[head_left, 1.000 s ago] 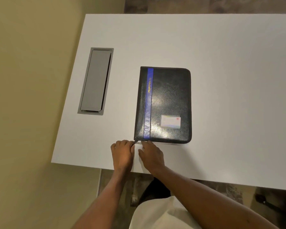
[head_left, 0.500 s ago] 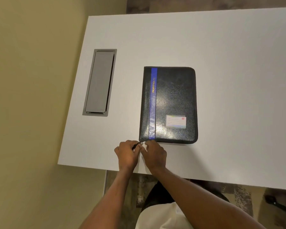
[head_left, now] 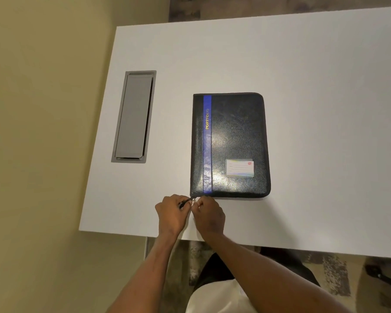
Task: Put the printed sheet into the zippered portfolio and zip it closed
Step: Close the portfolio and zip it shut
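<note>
A black zippered portfolio (head_left: 233,141) with a blue stripe, gold lettering and a small label card lies flat and closed on the white table (head_left: 314,86). Both hands meet at its near left corner. My left hand (head_left: 171,214) pinches the dark zipper tail that sticks out from the corner. My right hand (head_left: 209,214) pinches the small metal zipper pull (head_left: 193,199) right beside it. No printed sheet is visible anywhere.
A grey recessed cable hatch (head_left: 134,117) is set into the table to the left of the portfolio. A beige wall (head_left: 43,109) runs along the table's left edge. The table's near edge lies just below my wrists.
The hands have drawn closer together at the corner. The whole scene shifts slightly right in the picture as the camera moves; the portfolio stays where it lies.
</note>
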`<state>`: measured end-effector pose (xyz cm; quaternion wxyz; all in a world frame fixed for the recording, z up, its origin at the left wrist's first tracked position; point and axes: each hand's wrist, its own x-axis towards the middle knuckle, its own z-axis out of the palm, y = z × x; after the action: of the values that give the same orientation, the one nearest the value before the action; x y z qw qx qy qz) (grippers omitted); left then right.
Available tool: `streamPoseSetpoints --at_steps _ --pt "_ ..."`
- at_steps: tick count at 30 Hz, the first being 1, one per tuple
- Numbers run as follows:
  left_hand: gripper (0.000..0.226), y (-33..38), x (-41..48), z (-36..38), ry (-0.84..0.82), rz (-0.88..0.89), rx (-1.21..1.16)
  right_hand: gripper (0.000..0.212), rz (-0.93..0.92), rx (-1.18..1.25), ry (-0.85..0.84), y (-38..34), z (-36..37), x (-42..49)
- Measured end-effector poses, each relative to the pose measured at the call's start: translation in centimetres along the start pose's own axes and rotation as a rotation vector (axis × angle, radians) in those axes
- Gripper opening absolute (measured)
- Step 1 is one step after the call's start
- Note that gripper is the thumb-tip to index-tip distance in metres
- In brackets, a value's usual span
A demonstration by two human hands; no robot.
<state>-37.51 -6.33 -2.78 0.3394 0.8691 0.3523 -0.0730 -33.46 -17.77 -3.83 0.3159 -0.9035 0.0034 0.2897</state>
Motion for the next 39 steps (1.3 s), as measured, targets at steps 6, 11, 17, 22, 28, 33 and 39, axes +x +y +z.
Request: streamPoseSetpoints --at_steps 6,11,17,22,28,33,39 --pt "0.014 0.4 -0.2 0.2 0.064 0.017 0.162 0.024 -0.007 -0.161 0.069 -0.2 -0.5 -0.2" --pt "0.02 0.7 -0.6 0.3 0.028 0.047 0.265 0.023 0.021 -0.219 0.134 0.3 -1.0 -0.3" --pt "0.017 0.5 -0.6 0.4 0.036 0.055 0.303 0.016 0.022 -0.221 0.276 4.5 -3.8 0.9" --pt "0.016 0.4 -0.3 0.4 0.045 0.105 0.348 0.016 -0.019 -0.255 0.314 9.2 -7.9 1.4" --pt "0.016 0.9 -0.4 0.4 0.106 0.234 0.456 0.011 0.097 -0.177 0.375 12.5 -12.5 2.4" --pt "0.071 5.3 0.0 3.0 0.031 0.47 0.491 0.009 0.075 -0.087 0.348 13.5 -13.4 2.8" --pt "0.111 12.7 2.0 9.3 -0.301 0.758 0.622 0.006 0.001 -0.073 0.3 14.2 -13.9 3.3"
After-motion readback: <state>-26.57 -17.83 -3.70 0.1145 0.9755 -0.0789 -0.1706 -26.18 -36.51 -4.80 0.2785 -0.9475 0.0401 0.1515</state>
